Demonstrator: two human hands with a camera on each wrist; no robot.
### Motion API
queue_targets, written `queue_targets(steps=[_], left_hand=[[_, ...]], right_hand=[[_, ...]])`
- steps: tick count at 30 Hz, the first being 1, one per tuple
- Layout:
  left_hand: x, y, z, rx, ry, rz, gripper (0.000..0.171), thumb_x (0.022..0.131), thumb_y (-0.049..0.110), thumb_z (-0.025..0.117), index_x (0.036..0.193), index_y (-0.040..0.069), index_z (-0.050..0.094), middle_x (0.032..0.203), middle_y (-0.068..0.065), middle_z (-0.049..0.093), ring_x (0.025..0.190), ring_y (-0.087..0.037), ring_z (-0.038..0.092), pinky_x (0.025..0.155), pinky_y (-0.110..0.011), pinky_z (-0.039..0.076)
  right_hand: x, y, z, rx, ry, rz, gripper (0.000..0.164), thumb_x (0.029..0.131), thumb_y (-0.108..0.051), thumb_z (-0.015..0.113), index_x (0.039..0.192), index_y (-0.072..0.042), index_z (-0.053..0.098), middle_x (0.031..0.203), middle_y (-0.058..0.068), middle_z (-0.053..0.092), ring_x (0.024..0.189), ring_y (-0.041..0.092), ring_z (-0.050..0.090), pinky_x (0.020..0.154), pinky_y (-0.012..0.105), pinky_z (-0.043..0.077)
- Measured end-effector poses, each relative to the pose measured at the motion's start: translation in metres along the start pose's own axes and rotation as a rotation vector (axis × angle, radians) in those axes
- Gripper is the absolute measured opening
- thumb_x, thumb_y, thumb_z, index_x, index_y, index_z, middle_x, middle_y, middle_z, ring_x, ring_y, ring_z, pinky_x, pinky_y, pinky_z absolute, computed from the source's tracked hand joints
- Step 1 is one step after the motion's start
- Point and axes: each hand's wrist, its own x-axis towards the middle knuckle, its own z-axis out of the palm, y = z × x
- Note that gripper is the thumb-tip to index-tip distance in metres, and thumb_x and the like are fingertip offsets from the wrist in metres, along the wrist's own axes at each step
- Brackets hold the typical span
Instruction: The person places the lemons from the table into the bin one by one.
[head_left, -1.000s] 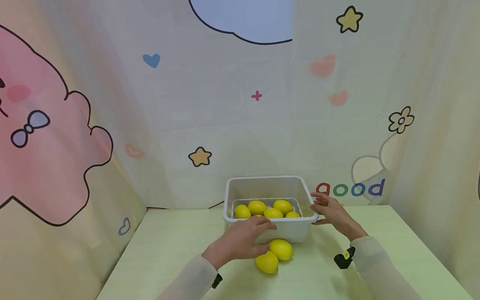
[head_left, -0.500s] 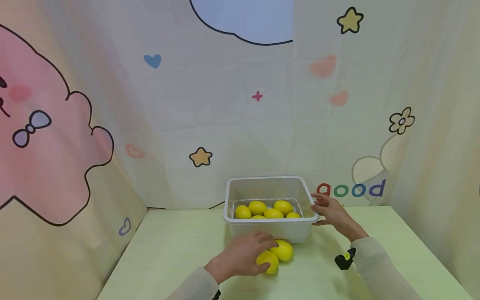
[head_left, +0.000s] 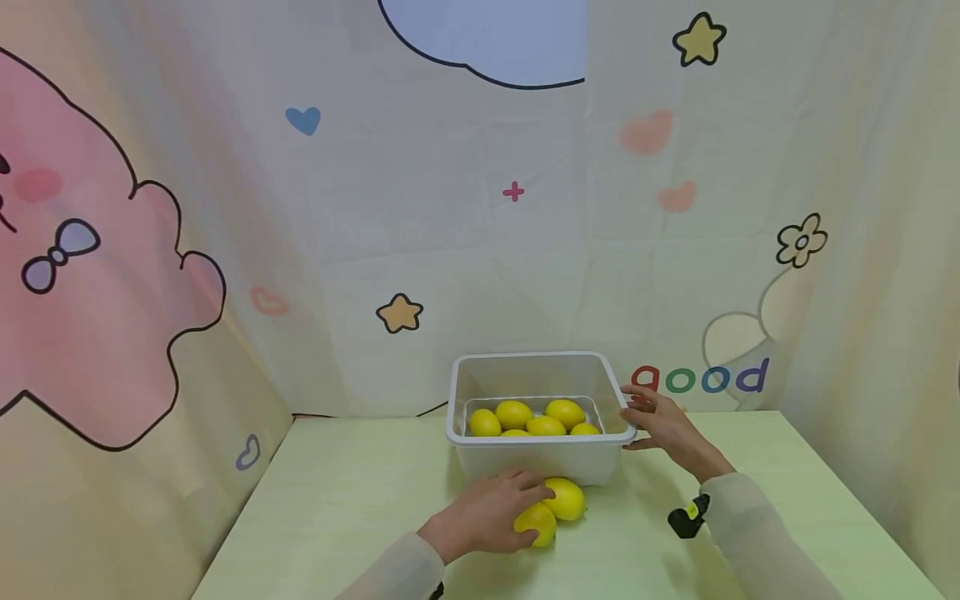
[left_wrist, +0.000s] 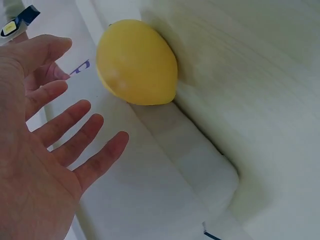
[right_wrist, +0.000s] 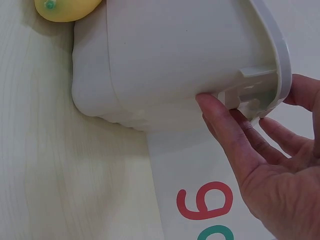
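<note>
A white plastic box (head_left: 540,460) stands on the table with several lemons (head_left: 546,426) inside. In front of it lie two lemons, a far one (head_left: 566,500) and a near one (head_left: 536,523). My left hand (head_left: 487,510) reaches over them, its thumb across the near lemon and fingertips by the far one. In the left wrist view the fingers of the left hand (left_wrist: 55,135) are spread, and a single lemon (left_wrist: 137,62) shows beyond them. My right hand (head_left: 671,429) holds the box's right rim (right_wrist: 282,65), with digits above and below it.
The pale green table (head_left: 352,492) runs back to a printed curtain (head_left: 337,192) with stars, hearts and the word "good". More curtain hangs at both sides. A dark cable (head_left: 315,415) lies along the table's back edge.
My left hand has come down from above the box's front rim to the two lemons in front. The right hand stays on the rim, and the box has not moved.
</note>
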Motion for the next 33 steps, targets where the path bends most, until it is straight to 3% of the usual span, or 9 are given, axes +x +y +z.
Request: queue_targets(steps=[12, 26, 33], left_hand=[[0.009, -0.002, 0.016, 0.006, -0.03, -0.018, 0.05, 0.087, 0.044, 0.069, 0.134, 0.032, 0.057, 0.136, 0.008, 0.055, 0.124, -0.014, 0.053, 0.096, -0.032, 0.053], [0.018, 0.0, 0.02, -0.041, -0.089, -0.048, 0.048, 0.085, 0.044, 0.072, 0.131, 0.033, 0.059, 0.134, 0.008, 0.055, 0.118, -0.012, 0.055, 0.097, -0.033, 0.052], [0.018, 0.0, 0.02, -0.035, -0.1, -0.043, 0.047, 0.084, 0.044, 0.073, 0.128, 0.034, 0.061, 0.13, 0.009, 0.056, 0.113, -0.01, 0.055, 0.096, -0.031, 0.051]], right_hand=[[-0.001, -0.002, 0.001, 0.008, -0.006, -0.002, 0.064, 0.098, -0.024, 0.058, 0.153, -0.009, 0.029, 0.152, 0.031, 0.032, 0.128, 0.052, 0.047, 0.079, 0.044, 0.061], [-0.002, 0.001, 0.001, 0.018, -0.016, -0.002, 0.059, 0.101, -0.018, 0.052, 0.153, -0.009, 0.027, 0.153, 0.031, 0.029, 0.131, 0.054, 0.043, 0.081, 0.045, 0.06], [-0.002, 0.0, 0.0, 0.014, -0.018, -0.014, 0.061, 0.1, -0.023, 0.055, 0.153, -0.008, 0.028, 0.153, 0.031, 0.031, 0.13, 0.053, 0.044, 0.08, 0.045, 0.061]])
